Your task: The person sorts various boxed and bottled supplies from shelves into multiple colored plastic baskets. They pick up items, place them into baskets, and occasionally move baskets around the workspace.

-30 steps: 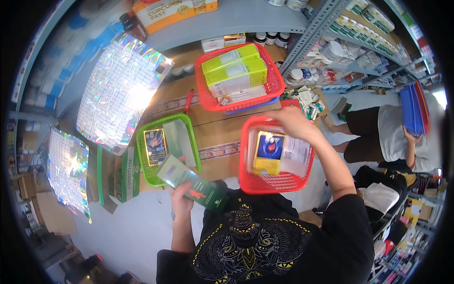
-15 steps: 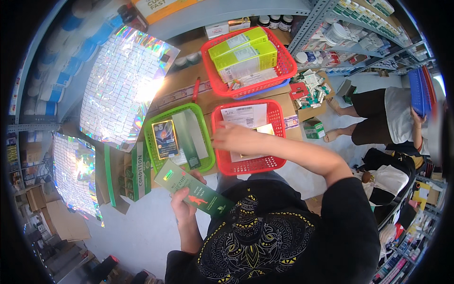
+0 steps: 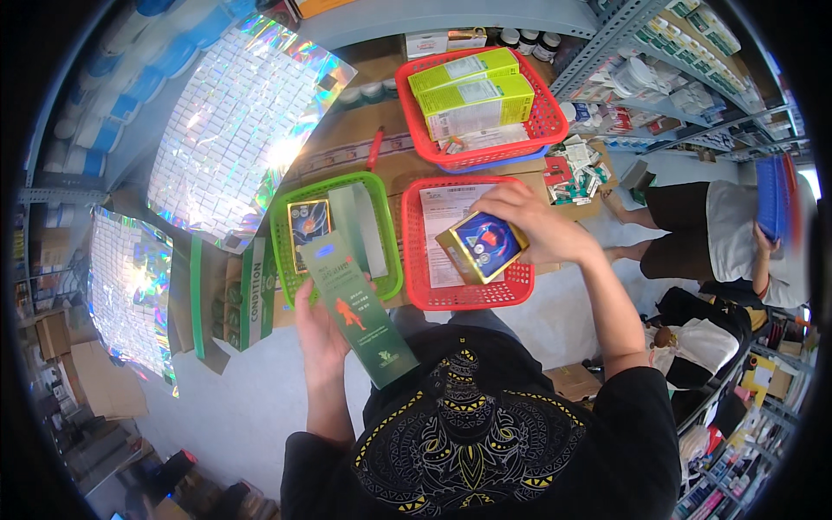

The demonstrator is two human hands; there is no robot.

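My left hand (image 3: 321, 334) is closed round a tall green box (image 3: 360, 312) with an orange figure on it, tilted in front of the green basket (image 3: 394, 260). With fingers closed over its top, my right hand (image 3: 533, 221) grips a gold-edged blue box (image 3: 487, 247) above the near red basket (image 3: 520, 293). A printed paper sheet (image 3: 444, 221) lies in that basket. Inside the green basket are a dark box with gold edges (image 3: 309, 227) and a pale sheet or carton (image 3: 362, 221), partly hidden by the tall green box.
A second red basket (image 3: 555, 130) with green-yellow boxes (image 3: 477, 104) stands at the back. Shiny holographic sheets (image 3: 230, 139) hang at left. Cartons of small boxes (image 3: 576, 169) sit to the right, where another person (image 3: 693, 217) holds blue and red baskets (image 3: 774, 204). Metal shelves surround the table.
My right hand has moved right and raised the gold-edged blue box from the near red basket. My left hand has turned the tall green box more upright and shifted slightly left.
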